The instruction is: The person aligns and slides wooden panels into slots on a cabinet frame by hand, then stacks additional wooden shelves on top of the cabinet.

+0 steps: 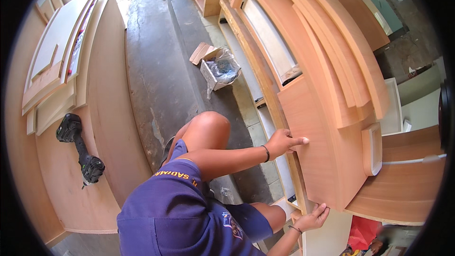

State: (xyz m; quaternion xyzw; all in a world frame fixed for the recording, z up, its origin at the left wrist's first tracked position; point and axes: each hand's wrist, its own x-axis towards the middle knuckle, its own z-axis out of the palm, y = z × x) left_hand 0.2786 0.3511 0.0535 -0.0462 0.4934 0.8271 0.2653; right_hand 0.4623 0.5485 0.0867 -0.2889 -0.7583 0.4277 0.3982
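Concrete floor [156, 66]: grey, worn and stained, running up the middle between two stacks of wood.

Panel [315, 147]: smooth, pale-orange board with a curved lower edge, lying on the stacked cabinet parts right of the floor. All places below are given from this panel.

Left hand [283, 142]: on the panel's left edge, fingers pressed flat on the face, thumb at the rim; the grip is open, pushing rather than clasping. A dark band sits on the wrist.

Right hand [313, 218]: under the panel's lower corner, fingers curled up around the edge; the grip is closed on the panel. Part of the palm is hidden beneath the board.

Curved strips [341, 52]: several long, bowed wooden lengths above the panel, overlapping it.

Small block [372, 148]: rounded, rectangular, light-edged, just right of the panel.

Cardboard box [217, 68]: open, with crumpled clear plastic inside, on the floor up and left of the panel.

Plywood sheets [109, 128]: flat, matt, pale brown, far left across the floor, with narrower offcuts stacked on top.

Cordless drill [80, 151]: black, lying on the plywood sheets.

Person: bare knee and blue shirt below and left of the panel. Picture rim is dark; objects at the far right are cut off.
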